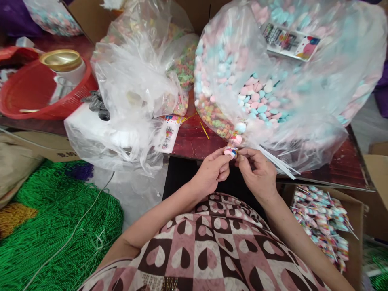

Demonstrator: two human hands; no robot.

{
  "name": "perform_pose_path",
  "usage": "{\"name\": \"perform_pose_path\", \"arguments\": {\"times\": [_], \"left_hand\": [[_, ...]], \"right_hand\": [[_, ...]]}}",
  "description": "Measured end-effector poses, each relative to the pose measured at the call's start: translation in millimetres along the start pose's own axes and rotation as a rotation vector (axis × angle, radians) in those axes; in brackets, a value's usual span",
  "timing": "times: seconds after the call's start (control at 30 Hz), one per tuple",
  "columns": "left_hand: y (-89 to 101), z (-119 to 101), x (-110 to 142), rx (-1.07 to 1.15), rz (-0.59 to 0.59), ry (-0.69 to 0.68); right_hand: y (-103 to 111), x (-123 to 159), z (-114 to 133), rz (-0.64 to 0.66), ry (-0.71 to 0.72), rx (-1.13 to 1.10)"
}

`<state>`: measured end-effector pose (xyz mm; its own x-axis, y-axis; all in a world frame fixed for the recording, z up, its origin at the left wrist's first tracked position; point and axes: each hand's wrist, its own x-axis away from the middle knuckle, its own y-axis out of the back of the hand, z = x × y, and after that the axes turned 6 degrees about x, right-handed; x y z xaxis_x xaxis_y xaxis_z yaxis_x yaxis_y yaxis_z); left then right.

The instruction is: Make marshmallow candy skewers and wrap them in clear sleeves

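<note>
In front of my body, over the table's front edge, I hold a slim printed clear candy packet (235,140) with pink, white and blue marshmallows inside. My left hand (214,169) is closed, its thumb and finger pinching the lower part. The fingertips of my right hand (257,169) are closed at the packet's bottom end; exactly what they pinch there is too small to make out. Just beyond lies a big open clear bag of pink, white and blue marshmallows (262,97). White sticks (277,161) lie beside my right hand.
Left of centre are a bag of coloured candy rings (184,64), printed wrappers (169,133) and a white block in plastic (91,125). A red basket (27,97) holds a gold-lidded jar (65,64). A carton of filled packets (324,226) stands lower right; green cords (60,214) lie lower left.
</note>
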<state>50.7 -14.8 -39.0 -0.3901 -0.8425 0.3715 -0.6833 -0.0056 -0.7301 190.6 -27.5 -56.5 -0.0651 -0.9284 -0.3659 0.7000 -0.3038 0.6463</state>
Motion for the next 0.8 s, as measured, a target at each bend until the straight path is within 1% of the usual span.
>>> {"name": "perform_pose_path", "arguments": {"times": [0.13,0.33,0.57,0.67,0.8], "left_hand": [[-2.4,2,1,-0.052,-0.010,-0.061],[-3.1,1,2,-0.073,-0.025,-0.070],[-2.5,1,3,-0.091,-0.033,-0.099],[-2.0,3,1,-0.132,-0.066,-0.123],[-1.9,4,0,-0.202,-0.117,-0.122]], "right_hand": [[2,-3,5,0.007,-0.004,-0.003],[5,-6,12,0.002,-0.006,0.043],[6,-6,13,-0.018,0.078,0.204],[4,-8,11,-0.031,0.113,0.275],[1,-10,8,-0.051,0.161,0.330]]}}
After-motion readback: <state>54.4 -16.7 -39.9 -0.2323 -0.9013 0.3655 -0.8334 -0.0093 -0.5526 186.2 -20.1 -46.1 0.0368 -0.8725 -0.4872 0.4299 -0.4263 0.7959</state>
